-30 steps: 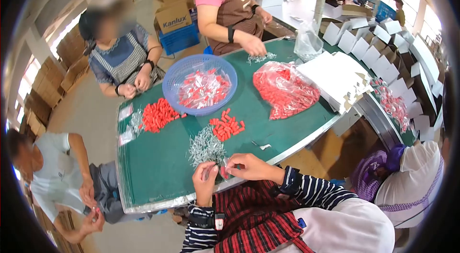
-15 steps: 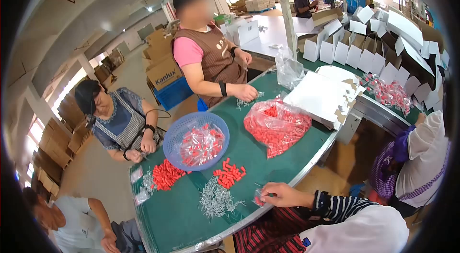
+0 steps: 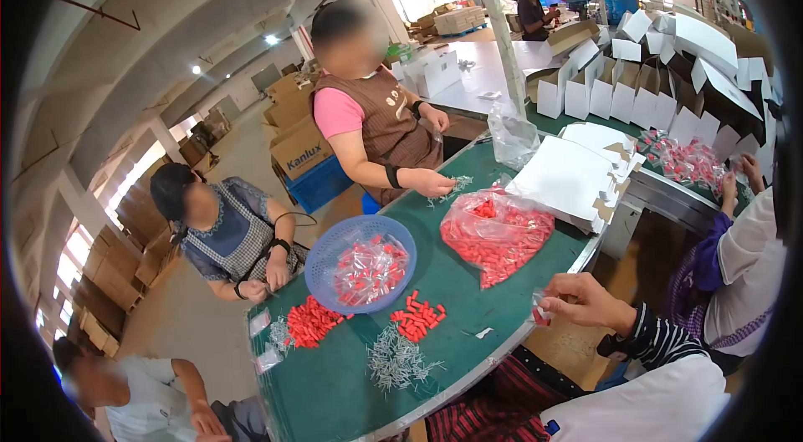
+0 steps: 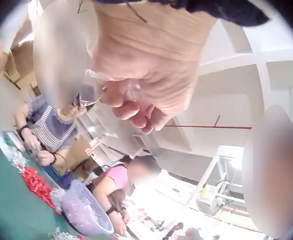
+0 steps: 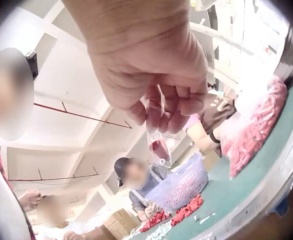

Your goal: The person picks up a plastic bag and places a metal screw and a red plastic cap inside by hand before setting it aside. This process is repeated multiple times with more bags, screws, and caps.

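Observation:
In the head view my right hand [image 3: 581, 301] is at the right, past the table's front edge. It pinches a small clear plastic bag [image 5: 159, 150] with a red plug inside; the bag hangs below the fingertips in the right wrist view. My left hand [image 4: 149, 65] is outside the head view. In the left wrist view its fingers curl round crumpled clear plastic [image 4: 89, 86] that sticks out beside them; what it contains is hidden. A pile of silver screws [image 3: 397, 360] and a small heap of red plugs [image 3: 420, 318] lie on the green table [image 3: 335, 388].
A blue plastic basket [image 3: 316, 279] holds filled bags. Behind it, a large clear bag of red plugs [image 3: 498, 233] lies near white cardboard sheets [image 3: 560, 178]. Several people work around the table, one in a brown apron [image 3: 385, 124] opposite. Open white boxes [image 3: 623, 99] stand at the right.
My hands were together by the screws; they have parted. The right has moved right with the small bag, and the left has left the head view. The head view has also swung.

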`<state>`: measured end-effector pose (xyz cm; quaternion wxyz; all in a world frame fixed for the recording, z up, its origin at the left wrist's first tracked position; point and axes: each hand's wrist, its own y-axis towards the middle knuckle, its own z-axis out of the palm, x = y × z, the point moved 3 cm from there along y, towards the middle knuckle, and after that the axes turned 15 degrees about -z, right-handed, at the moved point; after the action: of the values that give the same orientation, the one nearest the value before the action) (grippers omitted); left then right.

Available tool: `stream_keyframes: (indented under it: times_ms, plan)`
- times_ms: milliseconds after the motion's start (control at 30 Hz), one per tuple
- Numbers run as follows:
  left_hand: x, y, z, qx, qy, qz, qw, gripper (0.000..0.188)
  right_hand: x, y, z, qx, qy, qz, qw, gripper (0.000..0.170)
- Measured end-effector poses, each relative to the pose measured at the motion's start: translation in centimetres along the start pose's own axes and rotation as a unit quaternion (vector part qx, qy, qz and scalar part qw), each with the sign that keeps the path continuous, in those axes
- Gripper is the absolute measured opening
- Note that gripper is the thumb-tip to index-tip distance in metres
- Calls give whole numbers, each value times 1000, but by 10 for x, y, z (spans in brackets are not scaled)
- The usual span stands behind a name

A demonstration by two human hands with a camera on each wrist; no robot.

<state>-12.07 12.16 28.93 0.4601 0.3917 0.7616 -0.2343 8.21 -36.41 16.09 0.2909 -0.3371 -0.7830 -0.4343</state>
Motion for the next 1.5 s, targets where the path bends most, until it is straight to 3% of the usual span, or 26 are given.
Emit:
stream_keyframes:
  times_ms: [33,100,167,200,267,300,333,367,400,467,700,867,967,1033,1267,1500]
  plan:
    - [-5,7,17,62,-30,109,992,28,2,1,1,14,1,7,1000,21]
    - [4,9,57,17,-32,72,997,30,12,6,13,24,20,-39,999,20]
    - [-3,0,107,73,-78,97,990,31,28,13,33,52,51,-100,992,17]
    - [16,-1,129,83,-105,63,989,29,28,15,45,53,55,-99,992,17]
    - [27,-9,176,175,-175,35,968,26,34,16,73,86,48,-245,964,16]
    - [20,-19,194,187,-135,-10,973,18,38,14,82,88,48,-245,964,16]
    - [23,-21,215,176,-139,65,972,16,45,13,91,105,56,-271,955,16]
    - [32,-30,224,240,-158,-24,958,22,50,10,99,123,65,-296,945,16]
    - [34,-32,230,260,-129,26,957,27,53,7,106,132,87,-312,937,16]
    - [40,-36,235,293,-152,28,944,30,57,-1,117,160,108,-321,927,16]
    - [47,-45,231,347,-96,-54,931,13,63,-17,133,162,134,-334,919,18]
    - [54,-58,234,327,-68,20,942,16,62,-32,132,203,85,-343,913,15]
    - [64,-70,245,327,-58,-16,943,15,61,-43,125,215,86,-340,911,15]
    - [63,-77,253,313,-46,96,944,13,60,-52,120,224,90,-334,911,15]
    - [33,-99,269,256,12,178,950,12,54,-67,89,138,104,-322,931,14]
    - [16,-109,295,226,23,204,952,7,44,-75,63,87,93,-319,939,16]
